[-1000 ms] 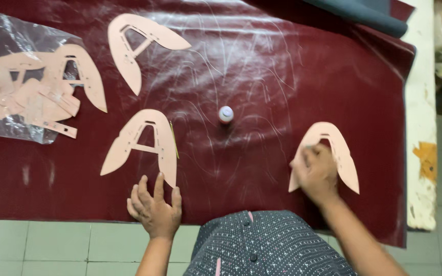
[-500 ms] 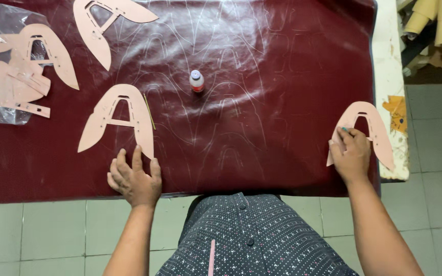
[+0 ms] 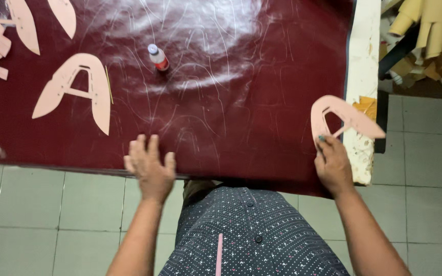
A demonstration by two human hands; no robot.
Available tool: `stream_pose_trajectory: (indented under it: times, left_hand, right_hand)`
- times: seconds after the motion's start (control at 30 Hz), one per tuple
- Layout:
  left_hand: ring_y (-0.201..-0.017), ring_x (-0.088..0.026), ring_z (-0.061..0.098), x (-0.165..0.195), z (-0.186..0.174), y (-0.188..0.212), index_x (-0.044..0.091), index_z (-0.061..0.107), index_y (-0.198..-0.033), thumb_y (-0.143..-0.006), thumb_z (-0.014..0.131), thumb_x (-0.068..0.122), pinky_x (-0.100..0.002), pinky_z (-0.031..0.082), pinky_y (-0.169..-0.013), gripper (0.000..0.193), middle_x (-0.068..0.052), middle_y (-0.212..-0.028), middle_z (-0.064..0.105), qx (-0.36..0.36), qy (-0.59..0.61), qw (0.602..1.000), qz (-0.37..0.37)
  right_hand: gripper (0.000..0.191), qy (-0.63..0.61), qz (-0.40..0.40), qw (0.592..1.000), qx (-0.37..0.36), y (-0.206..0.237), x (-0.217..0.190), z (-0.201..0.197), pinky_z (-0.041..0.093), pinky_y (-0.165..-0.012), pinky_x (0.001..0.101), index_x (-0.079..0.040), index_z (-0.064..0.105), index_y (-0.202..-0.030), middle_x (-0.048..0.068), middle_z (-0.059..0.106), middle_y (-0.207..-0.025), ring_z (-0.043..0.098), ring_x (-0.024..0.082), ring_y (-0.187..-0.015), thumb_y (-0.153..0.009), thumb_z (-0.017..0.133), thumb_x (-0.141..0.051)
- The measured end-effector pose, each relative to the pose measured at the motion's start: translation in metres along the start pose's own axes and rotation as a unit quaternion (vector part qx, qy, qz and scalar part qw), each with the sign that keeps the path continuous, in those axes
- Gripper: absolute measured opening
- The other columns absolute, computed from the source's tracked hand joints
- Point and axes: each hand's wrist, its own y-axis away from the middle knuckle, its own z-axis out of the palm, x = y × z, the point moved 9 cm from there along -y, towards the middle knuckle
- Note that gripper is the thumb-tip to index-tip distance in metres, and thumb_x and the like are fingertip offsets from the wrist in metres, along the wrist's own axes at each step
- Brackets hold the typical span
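I see my right hand (image 3: 333, 164) pinching the pink card shoe pattern (image 3: 341, 118) at the bench (image 3: 363, 66) edge w/ closed grip, left hand (image 3: 150, 164) open, flat, holding dark red leather (image 3: 241, 102) down so it can't slide.

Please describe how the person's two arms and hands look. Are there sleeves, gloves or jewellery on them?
Both forearms are bare: no sleeve shows on either one. The left hand and the right hand wear no gloves, and I see no ring, watch or bracelet. The fingers look bare too. The shirt below is dark grey-blue with a fine pattern of small light dots, dark buttons and a thin pink stripe.
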Motion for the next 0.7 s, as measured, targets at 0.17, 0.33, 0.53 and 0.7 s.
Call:
stream_pose_trajectory:
  times: [0.17, 0.33, 0.53, 0.7]
  left_hand:
    - [-0.151, -0.039, 0.029, 0.059, 0.018, 0.02, 0.01, 0.056, -0.144, -0.093, 0.066, 0.035, -0.063, 0.016, -0.121, 0.058, -0.02, -0.16, 0.036, -0.043, 0.034, 0.998, 0.039]
    - [-0.149, -0.039, 0.033, 0.061, 0.012, -0.01, 0.006, 0.053, -0.144, -0.09, 0.07, 0.034, -0.064, 0.018, -0.119, 0.063, -0.018, -0.156, 0.041, -0.031, 0.061, 0.997, 0.048]
    - [-0.148, -0.04, 0.039, 0.035, 0.002, -0.099, 0.001, 0.039, -0.154, -0.091, 0.074, 0.036, -0.057, 0.027, -0.121, 0.079, -0.021, -0.156, 0.044, 0.043, 0.171, 0.984, 0.012]
    - [-0.144, -0.046, 0.038, 0.023, -0.004, -0.185, -0.003, 0.027, -0.155, -0.086, 0.083, 0.04, -0.053, 0.03, -0.118, 0.098, -0.03, -0.155, 0.039, 0.089, 0.262, 0.961, -0.003]
  right_hand:
    - [0.034, 0.002, -0.005, 1.0, 0.001, -0.034, 0.03, -0.01, 0.05, -0.107, 0.044, -0.002, 0.071, -0.125, 0.018, 0.066, -0.133, 0.061, 0.037, -0.124, -0.091, 0.064, -0.001]
    - [0.02, -0.04, 0.056, 0.994, 0.082, -0.033, 0.013, -0.033, 0.051, -0.103, 0.0412, -0.003, 0.072, -0.115, 0.016, 0.069, -0.121, 0.065, 0.035, -0.116, -0.096, 0.068, -0.006]
    - [0.025, -0.281, 0.253, 0.926, 0.0, 0.008, -0.038, 0.015, 0.051, -0.092, 0.029, -0.007, 0.072, -0.114, 0.006, 0.072, -0.108, 0.066, 0.016, -0.101, -0.089, 0.072, -0.012]
    - [0.017, -0.324, 0.264, 0.908, 0.011, 0.011, -0.059, 0.022, 0.051, -0.09, 0.0294, -0.002, 0.075, -0.106, 0.01, 0.07, -0.106, 0.065, 0.016, -0.099, -0.09, 0.073, -0.006]
